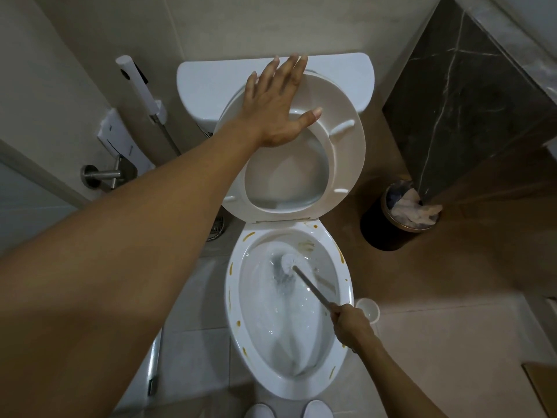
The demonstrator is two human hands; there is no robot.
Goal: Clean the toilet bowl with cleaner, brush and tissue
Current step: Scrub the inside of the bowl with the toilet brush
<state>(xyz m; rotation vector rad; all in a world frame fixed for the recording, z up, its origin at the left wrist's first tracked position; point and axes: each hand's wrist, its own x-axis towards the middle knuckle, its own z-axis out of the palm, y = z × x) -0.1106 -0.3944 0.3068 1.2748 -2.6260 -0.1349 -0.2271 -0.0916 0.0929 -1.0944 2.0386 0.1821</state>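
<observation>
Brush work is what I see: my right hand (351, 322) has a closed grip on the metal handle of the toilet brush (290, 262), whose white head sits inside the toilet bowl (343, 285) amid swirling water. Yellow-brown streaks dot the rim. My left hand (278, 107), fingers straight and spread, presses flat on the raised seat (346, 158) against the cistern (211, 82). To the right stands a dark waste bin (388, 230) stuffed with tissue (413, 208). I can read no writing anywhere.
</observation>
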